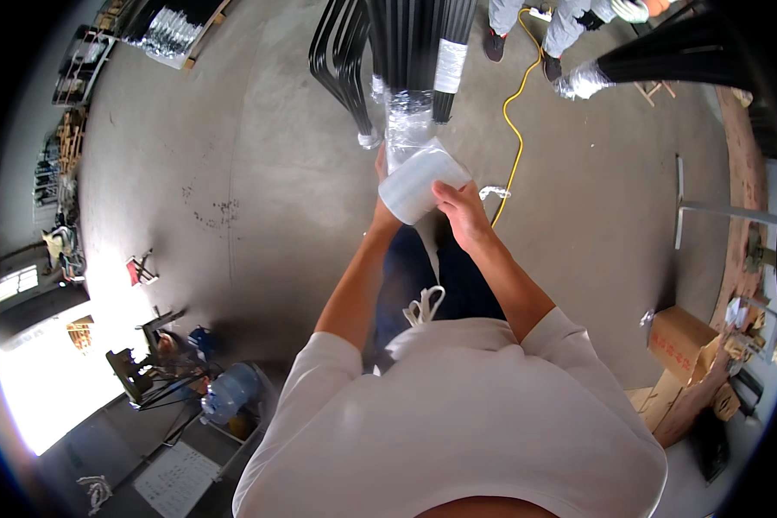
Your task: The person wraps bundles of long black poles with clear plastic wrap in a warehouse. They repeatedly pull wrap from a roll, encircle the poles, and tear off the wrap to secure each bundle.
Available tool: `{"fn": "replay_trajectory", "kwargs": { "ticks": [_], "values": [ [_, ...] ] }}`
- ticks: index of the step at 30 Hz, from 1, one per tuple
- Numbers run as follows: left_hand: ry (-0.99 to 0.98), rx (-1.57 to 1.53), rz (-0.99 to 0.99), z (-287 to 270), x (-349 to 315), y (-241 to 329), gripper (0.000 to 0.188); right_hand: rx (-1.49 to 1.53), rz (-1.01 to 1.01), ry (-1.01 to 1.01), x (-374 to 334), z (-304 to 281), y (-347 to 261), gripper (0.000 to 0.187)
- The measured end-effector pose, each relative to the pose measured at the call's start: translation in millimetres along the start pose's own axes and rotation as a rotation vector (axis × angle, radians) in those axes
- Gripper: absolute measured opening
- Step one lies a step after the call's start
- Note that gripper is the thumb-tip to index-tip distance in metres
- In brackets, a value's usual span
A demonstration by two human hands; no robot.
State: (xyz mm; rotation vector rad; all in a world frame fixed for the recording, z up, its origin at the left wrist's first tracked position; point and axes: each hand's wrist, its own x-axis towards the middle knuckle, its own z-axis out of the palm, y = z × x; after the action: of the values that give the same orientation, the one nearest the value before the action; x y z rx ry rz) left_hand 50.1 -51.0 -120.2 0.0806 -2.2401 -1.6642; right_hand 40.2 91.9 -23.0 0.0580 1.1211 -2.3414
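A roll of clear stretch film (425,183) is tilted in front of me, with my right hand (464,211) closed on its right end, thumb on top. My left hand (385,205) is at the roll's left side, its fingers mostly hidden behind the roll and film; whether it grips is unclear. Film runs from the roll to the near end of a bundle of black bars or tubes (408,52), where a wrapped band (408,110) shines. A separate wrap of film (451,66) circles bars on the bundle's right.
Bent black tubes (341,65) hang at the bundle's left. A yellow cable (518,129) crosses the concrete floor. Another person's legs (551,26) stand beyond it, near a second wrapped bundle (665,56). A cardboard box (682,345) lies right; a blue water jug (230,393) stands lower left.
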Motion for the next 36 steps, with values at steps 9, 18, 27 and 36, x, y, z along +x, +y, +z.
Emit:
{"fn": "replay_trajectory", "kwargs": {
  "ticks": [9, 18, 27, 36],
  "values": [
    [0.405, -0.095, -0.09, 38.1, 20.3, 11.2, 0.062, -0.056, 0.04, 0.099, 7.1, -5.9, -10.3, 0.049],
    [0.437, 0.149, -0.067, 23.9, 18.6, 31.8, 0.068, -0.163, -0.101, 0.485, 9.0, -43.0, 1.7, 0.053],
    [0.28, -0.186, -0.339, 17.6, 12.0, 53.9, 0.064, -0.425, -0.026, 0.391, 90.3, -70.5, 17.4, 0.066],
    [0.025, -0.293, -0.382, 17.1, 4.5, 74.5, 0.062, -0.516, -0.195, 0.181, 99.1, -86.6, 4.1, 0.063]
  ]
}}
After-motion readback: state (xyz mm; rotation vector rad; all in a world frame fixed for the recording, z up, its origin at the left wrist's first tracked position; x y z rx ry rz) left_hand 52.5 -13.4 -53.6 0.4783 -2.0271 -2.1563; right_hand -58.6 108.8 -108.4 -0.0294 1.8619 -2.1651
